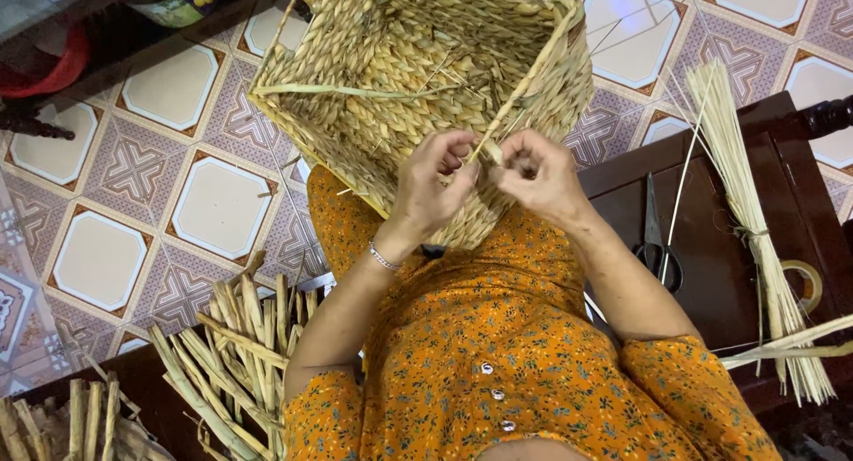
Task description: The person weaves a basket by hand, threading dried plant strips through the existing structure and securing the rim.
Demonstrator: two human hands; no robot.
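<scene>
Basket [418, 79]: 1, square, braided from dry tan fibre, ropy and rough; it rests on the person's lap, mouth tilted toward the camera, loose ends poking out inside.
Left hand [434, 184]: 1, at the basket's near rim, fingers curled shut, pinching a strand.
Right hand [536, 172]: 1, just beside the left at the same rim, fingers bent and closed on that strand.
Strand [524, 86]: 1 flat pale strip, running from the fingers up along the basket's right edge.
Bracelet [383, 258]: 1, thin and silvery, on the left wrist below the basket.
Scissors [656, 239]: 1 pair, dark metal, lying on the dark wooden table [711, 274] right of the basket.
Bundle [751, 221]: 1, thin straight pale stalks, tied at the middle, on the table farther right of the basket.
Tape roll [807, 279]: 1 ring, beside the bundle.
Stalks [235, 345]: many, thick, flat, greenish-tan, heaped below-left of the basket.
Floor [142, 177]: patterned tiles, cream octagons with mauve crosses, under the basket.
</scene>
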